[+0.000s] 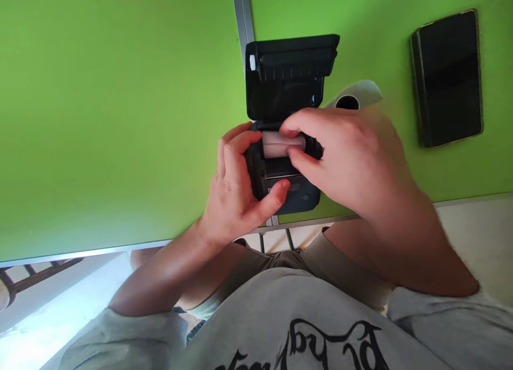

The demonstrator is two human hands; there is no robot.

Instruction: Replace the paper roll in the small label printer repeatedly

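Right hand [356,156]: thumb and forefinger pinched on pale roll [274,147].
Roll position: lying crosswise in the compartment of black printer [306,202].
Left hand [234,194]: gripping the printer's left side, thumb over its near part.
Lid [290,97]: raised, far side.
Second roll [371,92]: just beyond the right hand, partly hidden.
Dark-screened tablet [451,81]: far right, on green table [120,119].

This was a room, home or office unclear: the green bench [120,119] bore a dark-screened device [452,81], with pale floor [476,242] below the bench.
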